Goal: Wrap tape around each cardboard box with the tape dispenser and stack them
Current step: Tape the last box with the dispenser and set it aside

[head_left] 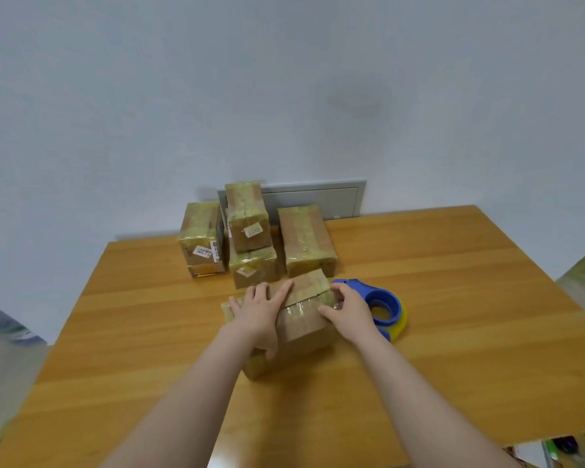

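A brown cardboard box (301, 324) with shiny tape across its top lies in the middle of the wooden table (149, 332). My left hand (260, 310) lies flat on the box's left part, fingers spread, thumb down its near side. My right hand (347, 309) rests on the box's right end, fingers bent over the taped top edge. The blue tape dispenser (382, 304) with a yellowish tape roll lies on the table just right of the box, behind my right hand. No hand holds it.
Several taped cardboard boxes stand at the table's far edge: one at the left (201, 239), a stack of two (249, 231) in the middle, one at the right (306, 239). A grey wall panel (318, 197) is behind them.
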